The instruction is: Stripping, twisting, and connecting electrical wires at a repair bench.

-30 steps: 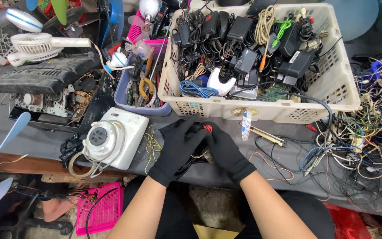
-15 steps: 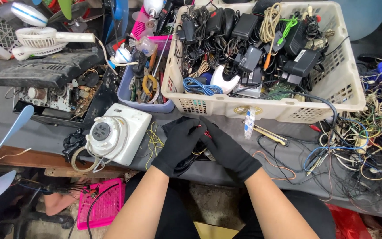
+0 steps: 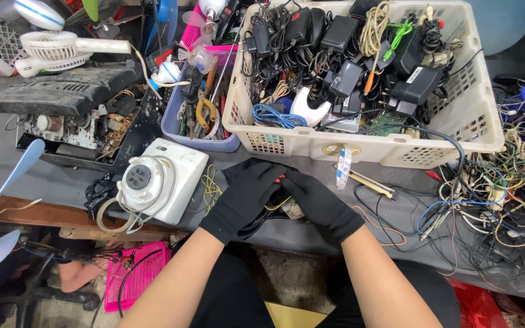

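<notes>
Since the earlier frame both gloved hands sit a little lower and nearer the table edge, fingertips still together. Left hand (image 3: 245, 197), black glove, curls narrow over a small part (image 3: 291, 209) with yellow wire, mostly hidden. Right hand (image 3: 320, 203) closes on the same part from 3 o'clock; exact grip cannot be told. White instant camera (image 3: 162, 182) lies at 9 o'clock, just beside. Cream basket (image 3: 360, 149) of chargers at 12 o'clock. Wire tangle (image 3: 505, 188) at 3 o'clock, well apart.
</notes>
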